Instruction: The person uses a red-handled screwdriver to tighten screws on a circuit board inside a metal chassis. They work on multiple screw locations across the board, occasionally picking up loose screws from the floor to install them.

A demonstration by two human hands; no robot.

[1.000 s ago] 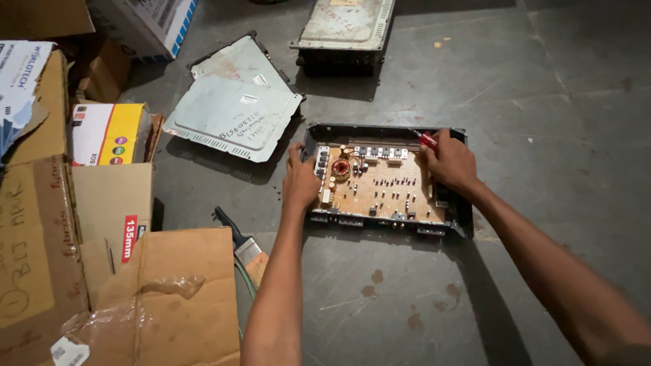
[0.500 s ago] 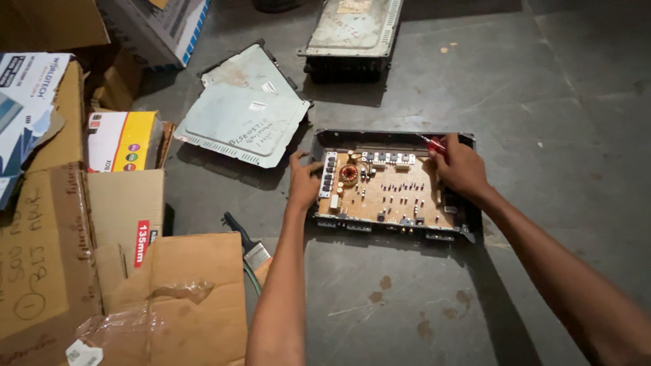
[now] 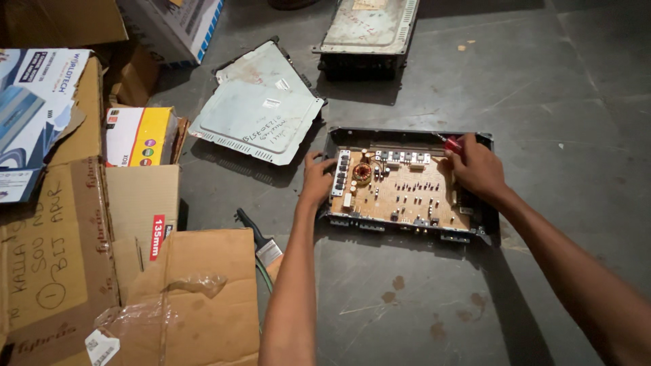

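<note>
- Two bare hands work on an opened electronics chassis (image 3: 407, 135), a black metal tray that lies flat on a grey concrete floor (image 3: 563, 74), right of centre in the view.
- Inside the tray sits a tan circuit board (image 3: 407, 193) with a copper coil near its upper left corner.
- The left hand (image 3: 317, 177) rests on the tray's left edge, its fingers curled over the rim and pressed against it.
- The right hand (image 3: 478, 168) is at the tray's upper right corner, fingers clenched around a red-handled screwdriver (image 3: 451, 141) whose tip points into that corner.
- Just left of the tray lies a loose grey metal cover plate (image 3: 261, 112), tilted, with handwriting on it.
- Above, near the top edge, stands a second closed metal unit (image 3: 369, 30).
- A paintbrush (image 3: 261, 240) with a black handle lies near the left forearm.
- Flattened cardboard boxes (image 3: 81, 257) and a yellow and white carton (image 3: 139, 135) fill the left side.
</note>
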